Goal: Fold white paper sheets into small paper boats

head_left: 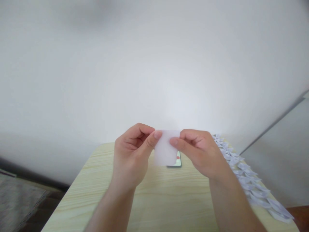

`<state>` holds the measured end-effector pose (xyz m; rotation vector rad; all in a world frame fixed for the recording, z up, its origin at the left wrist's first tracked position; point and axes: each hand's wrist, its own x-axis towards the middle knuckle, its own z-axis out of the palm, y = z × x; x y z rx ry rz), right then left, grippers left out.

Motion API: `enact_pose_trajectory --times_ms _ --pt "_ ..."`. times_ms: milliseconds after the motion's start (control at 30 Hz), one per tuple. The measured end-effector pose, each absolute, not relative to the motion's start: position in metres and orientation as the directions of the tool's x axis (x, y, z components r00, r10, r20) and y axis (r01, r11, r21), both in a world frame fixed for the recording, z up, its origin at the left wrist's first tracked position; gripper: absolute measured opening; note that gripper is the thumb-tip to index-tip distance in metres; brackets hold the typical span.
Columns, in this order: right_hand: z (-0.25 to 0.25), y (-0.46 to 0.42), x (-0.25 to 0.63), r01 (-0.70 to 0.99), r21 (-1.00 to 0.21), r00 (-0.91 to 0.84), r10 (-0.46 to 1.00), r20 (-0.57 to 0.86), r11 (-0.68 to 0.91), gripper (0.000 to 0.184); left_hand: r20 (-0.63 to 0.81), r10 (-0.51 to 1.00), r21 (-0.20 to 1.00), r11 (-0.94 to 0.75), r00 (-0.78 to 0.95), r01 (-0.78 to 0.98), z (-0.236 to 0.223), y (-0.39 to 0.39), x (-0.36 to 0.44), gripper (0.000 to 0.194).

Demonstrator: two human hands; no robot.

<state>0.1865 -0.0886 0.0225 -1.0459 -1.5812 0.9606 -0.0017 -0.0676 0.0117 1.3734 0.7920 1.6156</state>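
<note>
A small white sheet of paper [165, 151] is held up between my two hands, above the table. My left hand [135, 151] pinches its upper left corner between thumb and fingers. On the other side, my right hand [199, 146] grips the right edge, its thumb lying on the near face of the sheet. Behind the paper a phone [179, 161] lies on the table, mostly hidden; only its lower right part with a lit screen shows.
The light wood-grain table [169, 206] stands against a white wall [154, 64]. Along its right edge lie several folded white paper pieces [243, 174] in rows. A pale panel [282, 154] rises beyond that edge. At the lower left is a greyish surface [16, 199].
</note>
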Motion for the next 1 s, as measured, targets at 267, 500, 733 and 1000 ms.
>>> enact_pose_trajectory --times_ms 267,500,733,1000 --pt "0.018 -0.085 0.186 0.107 -0.945 -0.194 0.939 0.284 0.308 0.032 0.455 0.88 0.862 -0.473 -0.136 -0.18 0.006 -0.06 0.004 0.017" --pt "0.016 -0.082 0.186 0.048 -0.968 -0.222 0.948 0.23 0.246 0.028 0.474 0.85 0.841 -0.515 -0.232 -0.168 0.005 -0.055 0.006 0.017" --pt "0.017 -0.082 0.187 -0.05 -0.981 -0.282 0.939 0.195 0.188 0.018 0.497 0.824 0.829 -0.543 -0.272 -0.13 0.004 -0.055 0.006 0.018" --pt "0.015 -0.077 0.188 -0.117 -0.976 -0.248 0.947 0.206 0.182 0.022 0.414 0.907 0.903 -0.398 0.081 -0.161 0.01 -0.057 -0.002 0.015"
